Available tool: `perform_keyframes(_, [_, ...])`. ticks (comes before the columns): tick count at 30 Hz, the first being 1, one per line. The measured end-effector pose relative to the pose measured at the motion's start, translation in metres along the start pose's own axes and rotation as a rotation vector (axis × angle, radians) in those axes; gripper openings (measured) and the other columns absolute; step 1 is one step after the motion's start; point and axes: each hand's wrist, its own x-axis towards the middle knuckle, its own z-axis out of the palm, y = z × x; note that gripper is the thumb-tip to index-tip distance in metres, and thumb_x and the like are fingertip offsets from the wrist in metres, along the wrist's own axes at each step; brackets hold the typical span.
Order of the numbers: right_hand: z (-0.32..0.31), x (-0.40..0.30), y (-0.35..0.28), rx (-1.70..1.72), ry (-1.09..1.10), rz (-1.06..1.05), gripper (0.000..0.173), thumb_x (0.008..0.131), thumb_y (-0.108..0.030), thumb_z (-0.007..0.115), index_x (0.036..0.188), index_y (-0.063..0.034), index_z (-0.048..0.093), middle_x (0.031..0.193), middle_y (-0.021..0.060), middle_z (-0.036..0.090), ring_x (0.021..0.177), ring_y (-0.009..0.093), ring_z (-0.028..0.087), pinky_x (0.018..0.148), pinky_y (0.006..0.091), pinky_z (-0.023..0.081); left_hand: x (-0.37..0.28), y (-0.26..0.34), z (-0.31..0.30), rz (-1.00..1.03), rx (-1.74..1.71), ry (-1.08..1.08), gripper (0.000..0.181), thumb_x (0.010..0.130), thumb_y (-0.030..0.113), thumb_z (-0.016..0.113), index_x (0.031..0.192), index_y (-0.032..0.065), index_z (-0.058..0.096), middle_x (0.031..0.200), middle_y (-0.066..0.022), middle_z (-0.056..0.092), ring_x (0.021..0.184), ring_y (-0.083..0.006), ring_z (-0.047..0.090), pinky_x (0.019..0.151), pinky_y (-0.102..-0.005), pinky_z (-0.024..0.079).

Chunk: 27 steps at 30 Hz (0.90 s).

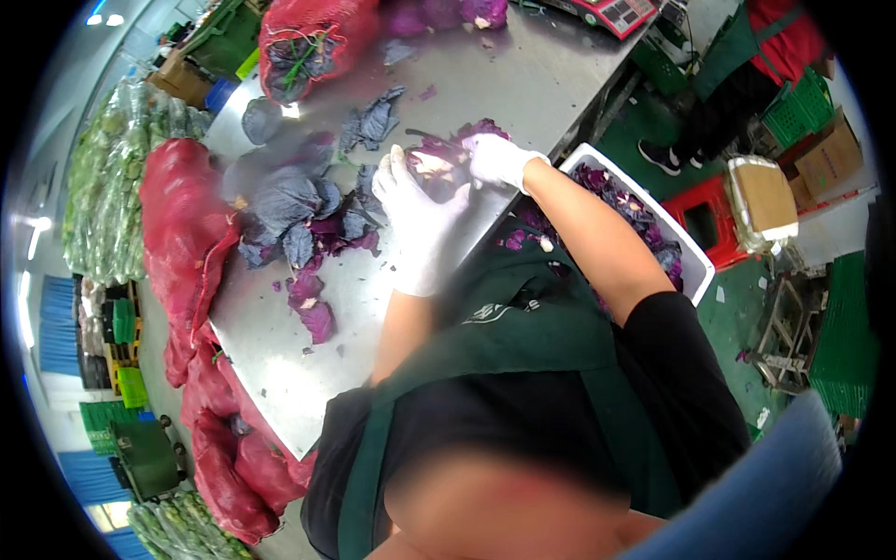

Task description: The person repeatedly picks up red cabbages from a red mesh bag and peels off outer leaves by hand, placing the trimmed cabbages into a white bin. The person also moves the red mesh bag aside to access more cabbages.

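My left hand (418,227), in a white glove, is held over the steel table (532,84) with its thumb spread from its fingers. Just beyond its fingertips is a piece of purple cabbage (432,162) with a pale cut part showing. My right hand (498,161), also gloved in white, is curled at the table's edge, with purple cabbage leaves (483,129) showing past its fingers. What lies inside the right palm is hidden. To the left of my left hand sits a pile of greyish outer cabbage leaves (290,199).
A white bin (689,266) of purple leaves stands at the table's right edge. Red mesh sacks (183,217) line the left side, and another mesh sack (318,42) lies at the far end near a scale (619,14). Another person (742,77) stands beyond a red stool (707,220).
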Motion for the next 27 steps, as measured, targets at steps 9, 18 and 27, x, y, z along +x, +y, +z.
perform_keyframes(9, [0.016, -0.013, -0.012, -0.193, 0.175, -0.039, 0.027, 0.084, -0.011, 0.062, 0.104, 0.0060, 0.069, 0.099, 0.0246, 0.071, 0.084, 0.034, 0.072, 0.073, 0.0426, 0.057, -0.002, 0.004, -0.001, 0.070, 0.059, 0.000, 0.102, 0.057, 0.031, 0.086, 0.140, -0.0066, 0.039, 0.135, -0.0261, 0.047, 0.127, -0.0429, 0.040, 0.110, -0.0503, 0.033])
perform_keyframes(18, [0.006, 0.018, 0.006, -0.018, -0.223, 0.390, 0.041, 0.091, -0.012, 0.060, 0.131, -0.0052, 0.059, 0.089, 0.0167, 0.070, 0.072, 0.028, 0.066, 0.059, 0.0413, 0.050, -0.040, -0.019, -0.021, 0.054, -0.160, 0.079, 0.105, 0.059, 0.034, 0.090, 0.142, -0.0029, 0.038, 0.139, -0.0211, 0.042, 0.133, -0.0374, 0.038, 0.114, -0.0465, 0.029])
perform_keyframes(27, [0.000, 0.009, 0.021, 0.345, 0.110, 0.392, 0.045, 0.092, -0.028, 0.061, 0.134, -0.0109, 0.055, 0.095, 0.0167, 0.072, 0.067, 0.029, 0.068, 0.059, 0.0418, 0.054, -0.071, -0.028, -0.033, -0.320, -0.751, 0.154, 0.115, 0.059, 0.019, 0.092, 0.149, -0.0002, 0.023, 0.146, -0.0168, 0.034, 0.137, -0.0273, 0.038, 0.116, -0.0400, 0.031])
